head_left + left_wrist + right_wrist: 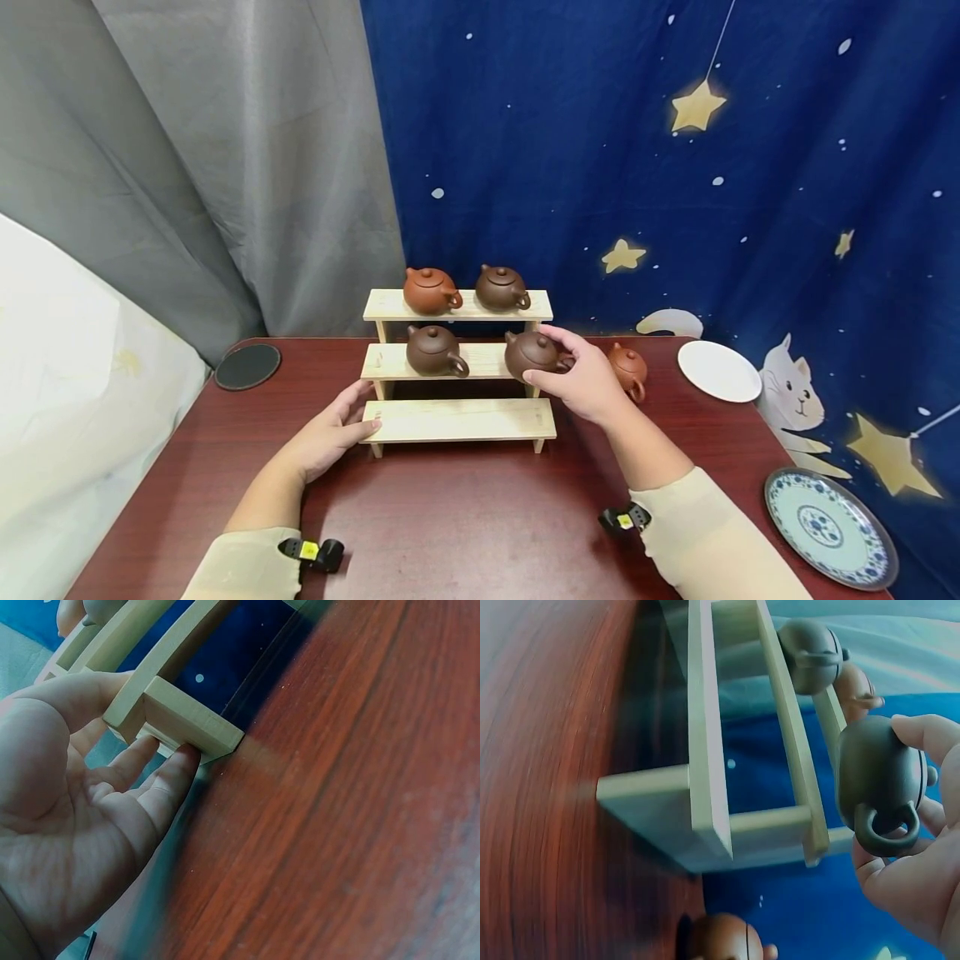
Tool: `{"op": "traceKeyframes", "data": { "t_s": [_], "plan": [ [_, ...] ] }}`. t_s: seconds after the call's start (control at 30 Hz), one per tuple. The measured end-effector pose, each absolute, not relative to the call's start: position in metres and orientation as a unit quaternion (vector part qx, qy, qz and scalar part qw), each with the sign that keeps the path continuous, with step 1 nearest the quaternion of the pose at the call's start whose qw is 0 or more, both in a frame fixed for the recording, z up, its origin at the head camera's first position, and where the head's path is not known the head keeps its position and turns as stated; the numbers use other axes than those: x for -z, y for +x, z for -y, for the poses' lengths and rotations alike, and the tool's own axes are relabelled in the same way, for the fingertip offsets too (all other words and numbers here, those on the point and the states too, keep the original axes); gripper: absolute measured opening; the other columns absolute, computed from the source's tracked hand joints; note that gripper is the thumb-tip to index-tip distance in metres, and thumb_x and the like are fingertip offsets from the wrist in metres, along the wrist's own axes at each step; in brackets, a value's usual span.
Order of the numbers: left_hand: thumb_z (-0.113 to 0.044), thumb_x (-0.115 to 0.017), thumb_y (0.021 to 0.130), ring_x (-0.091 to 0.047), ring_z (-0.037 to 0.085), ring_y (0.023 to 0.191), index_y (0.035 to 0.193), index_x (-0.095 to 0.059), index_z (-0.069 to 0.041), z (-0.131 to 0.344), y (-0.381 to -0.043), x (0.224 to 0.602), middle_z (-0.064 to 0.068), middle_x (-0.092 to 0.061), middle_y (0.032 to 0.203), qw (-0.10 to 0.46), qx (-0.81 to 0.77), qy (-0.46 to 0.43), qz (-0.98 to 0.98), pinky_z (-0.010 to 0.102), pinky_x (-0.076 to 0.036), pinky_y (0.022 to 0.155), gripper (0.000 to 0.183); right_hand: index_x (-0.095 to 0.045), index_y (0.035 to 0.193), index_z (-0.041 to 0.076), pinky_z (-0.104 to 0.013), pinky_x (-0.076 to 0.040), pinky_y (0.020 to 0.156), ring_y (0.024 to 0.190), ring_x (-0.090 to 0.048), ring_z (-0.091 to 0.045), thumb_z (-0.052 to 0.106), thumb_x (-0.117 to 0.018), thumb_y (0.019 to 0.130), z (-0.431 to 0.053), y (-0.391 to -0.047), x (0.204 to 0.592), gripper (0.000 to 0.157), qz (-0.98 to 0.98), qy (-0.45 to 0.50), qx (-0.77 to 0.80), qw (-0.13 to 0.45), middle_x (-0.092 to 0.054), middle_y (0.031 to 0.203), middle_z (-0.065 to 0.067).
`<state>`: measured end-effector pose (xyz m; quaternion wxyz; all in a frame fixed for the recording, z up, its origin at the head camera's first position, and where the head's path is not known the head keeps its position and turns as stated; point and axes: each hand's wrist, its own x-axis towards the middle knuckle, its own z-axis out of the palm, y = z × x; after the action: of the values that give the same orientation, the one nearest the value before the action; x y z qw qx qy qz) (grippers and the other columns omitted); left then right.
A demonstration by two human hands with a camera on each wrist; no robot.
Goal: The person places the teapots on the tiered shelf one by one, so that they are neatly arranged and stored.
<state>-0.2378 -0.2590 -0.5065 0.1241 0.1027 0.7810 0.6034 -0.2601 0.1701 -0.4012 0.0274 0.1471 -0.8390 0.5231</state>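
A three-step wooden stand (457, 421) stands on the table. My left hand (330, 433) grips the left end of its lowest step; in the left wrist view the thumb lies on the board and fingers touch the leg. My right hand (588, 383) holds a dark brown teapot (528, 354) between thumb and fingers, at the right end of the middle step. Whether its base touches the board I cannot tell. Another dark teapot (432, 350) sits at the left on that step. On the top step are a reddish teapot (427, 293) and a dark one (501, 289).
Behind my right hand, a reddish teapot (628, 367) is on the table. A white plate (718, 371) and a blue-patterned plate (821, 525) lie at the right. At the far left lies a dark round mat (247, 367). Curtains (525, 167) hang behind.
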Motion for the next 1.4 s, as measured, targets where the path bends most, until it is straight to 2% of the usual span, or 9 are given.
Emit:
{"op": "traceKeyframes", "data": {
  "t_s": [0.17,0.27,0.47,0.7,0.9,1.4],
  "plan": [
    [-0.025,-0.073,0.103,-0.018,0.047,0.165,0.172,-0.012,-0.008,0.259,-0.238,0.506,0.022,-0.017,0.178,0.125,-0.606,0.104,-0.779,0.007,-0.044,0.099,0.093,-0.058,0.154,0.026,-0.043,-0.058,0.105,0.127,-0.071,-0.026,0.027,-0.092,0.085,-0.154,-0.269,0.400,0.076,0.842,0.151,-0.518,0.020,-0.067,0.146,-0.005],
    [-0.025,-0.073,0.103,-0.018,0.047,0.165,0.172,-0.012,-0.008,0.259,-0.238,0.506,0.022,-0.017,0.178,0.126,-0.606,0.103,-0.778,0.008,-0.044,0.099,0.093,-0.059,0.154,0.026,-0.048,-0.056,0.107,0.126,-0.071,-0.026,0.029,-0.092,0.085,-0.148,-0.275,0.401,0.077,0.847,0.150,-0.509,0.019,-0.067,0.146,-0.005],
    [-0.026,-0.074,0.103,-0.019,0.046,0.165,0.172,-0.013,-0.009,0.259,-0.237,0.506,0.022,-0.017,0.178,0.125,-0.602,0.101,-0.782,0.007,-0.043,0.099,0.094,-0.059,0.154,0.024,-0.049,-0.056,0.108,0.129,-0.069,-0.026,0.030,-0.092,0.085,-0.139,-0.284,0.403,0.077,0.848,0.148,-0.509,0.011,-0.065,0.150,-0.004],
    [-0.025,-0.073,0.103,-0.019,0.047,0.165,0.172,-0.013,-0.009,0.259,-0.237,0.505,0.022,-0.017,0.178,0.128,-0.605,0.102,-0.779,0.008,-0.044,0.099,0.093,-0.061,0.152,0.021,-0.047,-0.050,0.115,0.140,-0.061,-0.024,0.029,-0.091,0.084,-0.131,-0.288,0.403,0.075,0.851,0.157,-0.501,0.022,-0.058,0.159,-0.001],
    [-0.026,-0.074,0.103,-0.019,0.046,0.165,0.172,-0.012,-0.009,0.259,-0.237,0.505,0.021,-0.017,0.179,0.127,-0.602,0.101,-0.782,0.007,-0.043,0.100,0.094,-0.061,0.152,0.025,-0.046,-0.053,0.111,0.136,-0.064,-0.023,0.032,-0.092,0.083,-0.129,-0.289,0.404,0.076,0.857,0.155,-0.491,0.025,-0.059,0.159,0.002],
    [-0.025,-0.073,0.103,-0.018,0.047,0.165,0.172,-0.012,-0.009,0.259,-0.237,0.505,0.021,-0.016,0.179,0.127,-0.605,0.102,-0.780,0.007,-0.044,0.099,0.093,-0.061,0.151,0.028,-0.048,-0.051,0.114,0.137,-0.064,-0.025,0.034,-0.093,0.084,-0.129,-0.290,0.407,0.075,0.842,0.143,-0.520,0.021,-0.058,0.159,0.002]
  ]
}}
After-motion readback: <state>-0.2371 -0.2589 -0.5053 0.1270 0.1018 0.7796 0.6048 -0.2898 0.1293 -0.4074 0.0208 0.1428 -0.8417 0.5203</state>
